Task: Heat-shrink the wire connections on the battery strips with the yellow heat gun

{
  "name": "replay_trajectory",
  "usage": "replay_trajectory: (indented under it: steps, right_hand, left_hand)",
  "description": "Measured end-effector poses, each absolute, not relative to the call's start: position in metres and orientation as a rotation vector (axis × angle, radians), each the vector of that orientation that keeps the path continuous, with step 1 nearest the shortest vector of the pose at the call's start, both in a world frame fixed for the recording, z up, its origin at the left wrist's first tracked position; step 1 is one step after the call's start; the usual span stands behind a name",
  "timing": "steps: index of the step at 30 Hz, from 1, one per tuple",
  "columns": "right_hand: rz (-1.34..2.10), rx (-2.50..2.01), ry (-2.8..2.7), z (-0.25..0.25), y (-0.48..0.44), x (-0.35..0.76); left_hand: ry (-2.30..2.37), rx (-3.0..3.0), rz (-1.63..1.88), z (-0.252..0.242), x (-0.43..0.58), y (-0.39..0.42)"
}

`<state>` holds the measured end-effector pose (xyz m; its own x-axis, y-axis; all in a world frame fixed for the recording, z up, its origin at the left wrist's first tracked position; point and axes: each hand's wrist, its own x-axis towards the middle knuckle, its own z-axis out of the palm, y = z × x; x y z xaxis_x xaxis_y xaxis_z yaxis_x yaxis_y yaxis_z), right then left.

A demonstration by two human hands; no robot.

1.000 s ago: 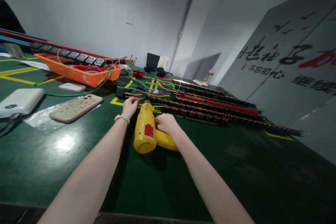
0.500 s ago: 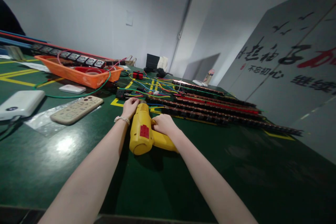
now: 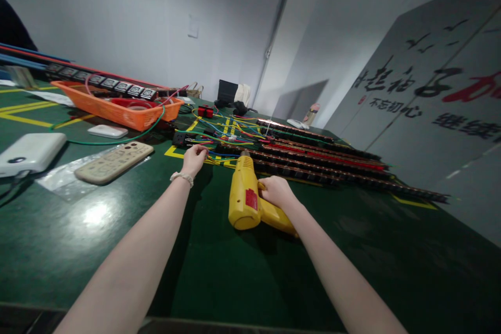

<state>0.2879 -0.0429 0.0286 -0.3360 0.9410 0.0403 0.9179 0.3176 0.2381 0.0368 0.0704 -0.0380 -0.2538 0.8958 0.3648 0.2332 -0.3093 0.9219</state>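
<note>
My right hand (image 3: 277, 191) is wrapped round the handle of a yellow heat gun (image 3: 244, 198) with a red label, held low over the green table (image 3: 219, 266), nozzle pointing away toward the wires. My left hand (image 3: 193, 159), a pale bracelet on its wrist, is closed in a pinch on thin coloured wires (image 3: 219, 141) at the near end of the bundle. Several long dark strips (image 3: 321, 159) with red and copper parts lie side by side to the right of the wires.
An orange tray (image 3: 117, 109) with a row of black sockets stands at the back left. A beige remote (image 3: 113, 162) on clear plastic, a white box (image 3: 31, 151) and a small white device (image 3: 107, 131) lie to the left. A leaning board with characters (image 3: 430, 99) borders the right.
My right hand has carried the heat gun to the right, away from my left hand. My left hand stays on the wires.
</note>
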Motion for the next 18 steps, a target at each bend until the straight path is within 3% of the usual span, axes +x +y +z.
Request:
replay_trajectory:
  steps: [18]
  right_hand:
    - [0.329,1.608,2.538,0.024,-0.032,0.241]
  left_hand:
    - [1.479,1.55,1.578,-0.045,0.035,0.076]
